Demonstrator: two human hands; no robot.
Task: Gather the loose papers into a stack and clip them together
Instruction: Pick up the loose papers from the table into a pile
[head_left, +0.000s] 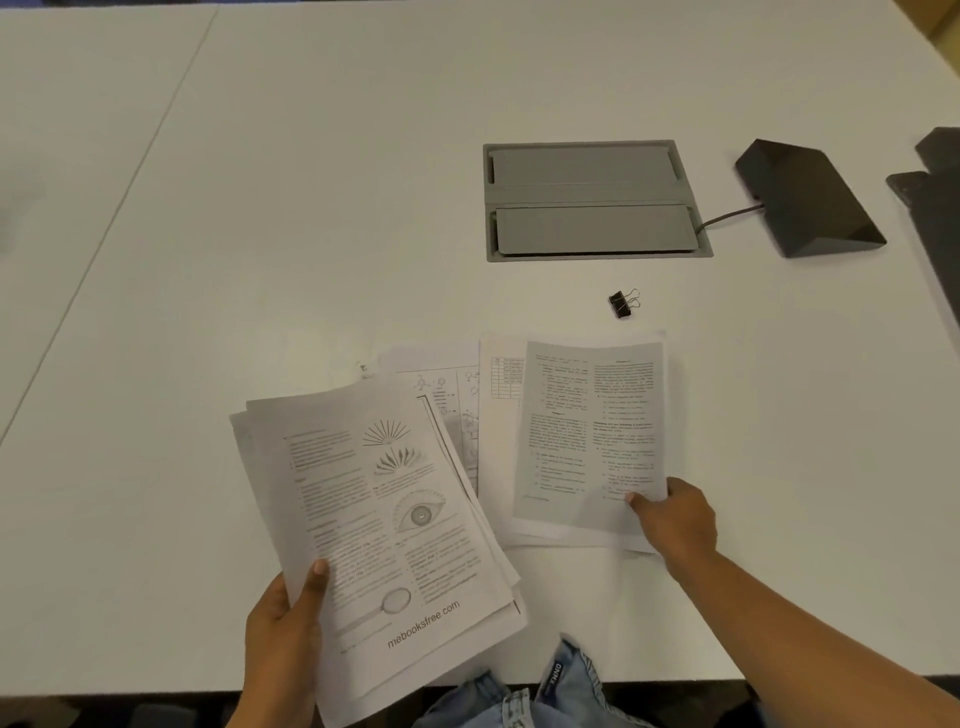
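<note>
My left hand (283, 621) is clamping a fanned stack (384, 514) at its bottom-left corner; right hand (670, 517) is pinching a text sheet (589, 431) w/ thumb on top. Pages are looking light, floppy, slippery. Binder clip (623, 303) is sitting on the tabletop (311, 208), beyond.

Lower centre of the frame: the top printed page (384, 525) of a held sheaf carries the legible web address "mebooksfree.com" near its bottom edge. Its body text, and that of the page (589, 431) right of centre, is too blurred to read.
</note>
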